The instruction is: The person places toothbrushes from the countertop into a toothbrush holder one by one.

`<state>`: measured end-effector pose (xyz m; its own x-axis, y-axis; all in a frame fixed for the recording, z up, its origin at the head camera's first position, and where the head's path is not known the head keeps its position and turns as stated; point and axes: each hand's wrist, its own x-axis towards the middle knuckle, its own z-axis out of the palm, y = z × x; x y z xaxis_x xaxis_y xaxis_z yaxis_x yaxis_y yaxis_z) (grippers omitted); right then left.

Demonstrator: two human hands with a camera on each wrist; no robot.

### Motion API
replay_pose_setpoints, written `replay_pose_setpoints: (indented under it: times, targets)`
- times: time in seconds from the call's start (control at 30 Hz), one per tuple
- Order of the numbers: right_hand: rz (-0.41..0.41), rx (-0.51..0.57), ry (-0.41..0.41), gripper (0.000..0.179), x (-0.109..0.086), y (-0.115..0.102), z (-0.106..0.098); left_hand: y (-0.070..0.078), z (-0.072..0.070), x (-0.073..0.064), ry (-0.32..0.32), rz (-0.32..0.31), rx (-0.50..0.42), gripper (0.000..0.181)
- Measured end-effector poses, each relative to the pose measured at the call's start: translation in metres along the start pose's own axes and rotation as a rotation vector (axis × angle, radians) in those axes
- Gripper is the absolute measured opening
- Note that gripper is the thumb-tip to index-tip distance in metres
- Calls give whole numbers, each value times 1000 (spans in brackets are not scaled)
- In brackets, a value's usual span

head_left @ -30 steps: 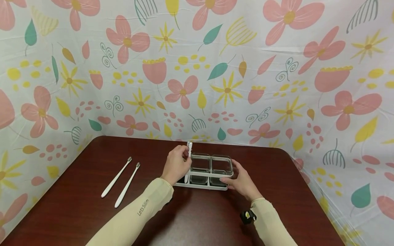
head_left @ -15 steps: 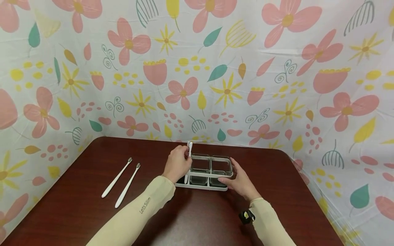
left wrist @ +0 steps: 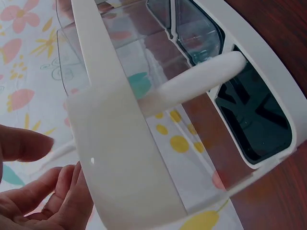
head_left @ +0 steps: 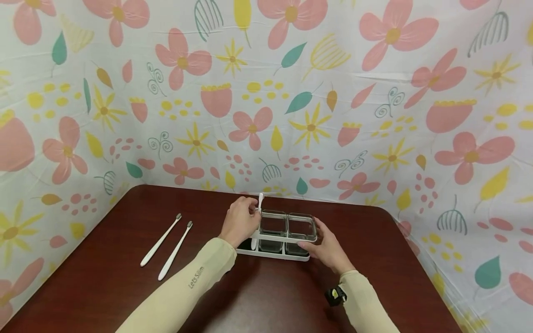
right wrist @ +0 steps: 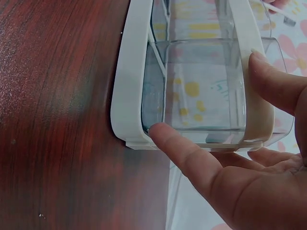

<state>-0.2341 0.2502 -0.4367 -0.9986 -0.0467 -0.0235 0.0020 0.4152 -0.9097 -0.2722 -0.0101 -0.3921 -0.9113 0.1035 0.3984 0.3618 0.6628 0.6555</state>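
Observation:
A white two-tier toothbrush holder (head_left: 272,255) with clear cups stands near the back of the table. In its left part a white toothbrush (head_left: 261,201) is upright, bristle end up; the left wrist view shows its handle (left wrist: 192,81) slanting through the holder toward the lower tray. At the toothbrush's neck is my left hand (head_left: 240,222), thumb and bent fingers either side of it with a visible gap. My right hand (head_left: 330,247) grips the holder's right end, one digit near the lower tray and another on the upper frame (right wrist: 242,43).
Two white toothbrushes, one farther left (head_left: 160,242) and one beside it (head_left: 175,254), lie on the dark reddish table (head_left: 266,296) to the left. A floral cloth (head_left: 312,152) hangs right behind the table's back edge.
The toothbrush in the holder has shifted slightly right, away from my left fingers. My right hand keeps its grip on the holder's end. The head view has tilted slightly.

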Motion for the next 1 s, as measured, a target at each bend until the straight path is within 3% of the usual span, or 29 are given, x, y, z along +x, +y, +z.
replay_pose_setpoints:
  times: [0.23,0.4,0.67,1.0]
  targets:
    - [2,2,-8,94,0,2,0,-11,-18,-1,58,-6,-49,23]
    - [8,-4,-7,95,-1,2,-2,-26,-35,-1,72,0,-35,43]
    - [3,-4,-21,95,-2,1,-4,-50,-58,-3,8,-29,21,79]
    - [5,-16,-33,95,0,1,-2,-82,-74,-16,-117,-192,262,106]
